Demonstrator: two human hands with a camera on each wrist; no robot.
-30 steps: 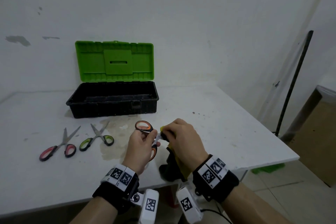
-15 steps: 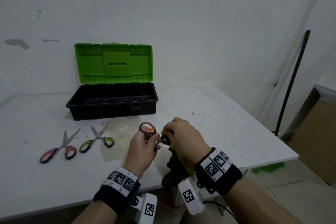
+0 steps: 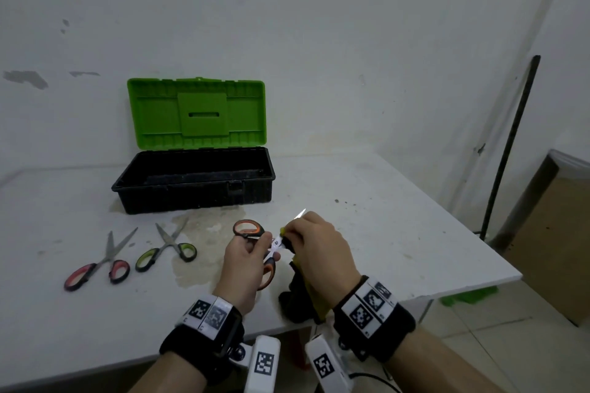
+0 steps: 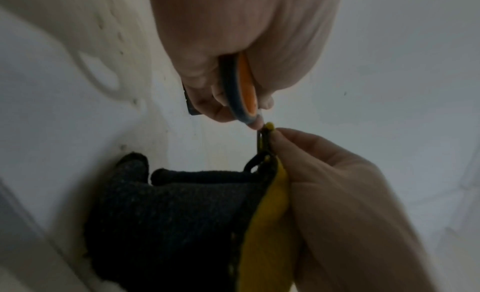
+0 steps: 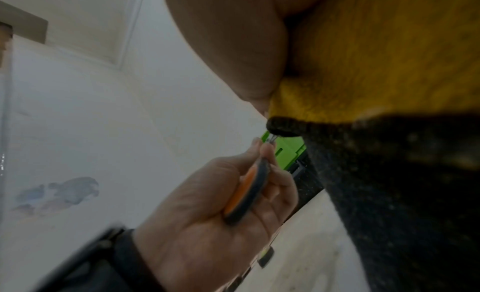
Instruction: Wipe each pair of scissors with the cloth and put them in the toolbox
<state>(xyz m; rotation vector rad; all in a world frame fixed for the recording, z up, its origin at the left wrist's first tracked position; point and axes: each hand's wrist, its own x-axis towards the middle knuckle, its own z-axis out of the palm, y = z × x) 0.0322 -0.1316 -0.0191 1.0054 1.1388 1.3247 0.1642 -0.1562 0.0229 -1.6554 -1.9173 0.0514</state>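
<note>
My left hand grips the handles of orange-and-black scissors, held above the white table. My right hand pinches a yellow-and-black cloth around the blades, whose tip pokes out past the fingers. In the left wrist view the orange handle sits in my left hand's curled fingers and the cloth hangs below. The right wrist view shows the cloth close up and my left hand on the scissors. The open toolbox, black with a green lid, stands behind.
Two more pairs lie on the table at left: red-handled scissors and green-handled scissors. A stained patch marks the table before the toolbox. A dark pole leans against the wall at right, beside a cardboard box.
My right hand with the cloth has slid a little further along the blades, and the blade tip now shows beyond the fingers. The scissors sit slightly higher.
</note>
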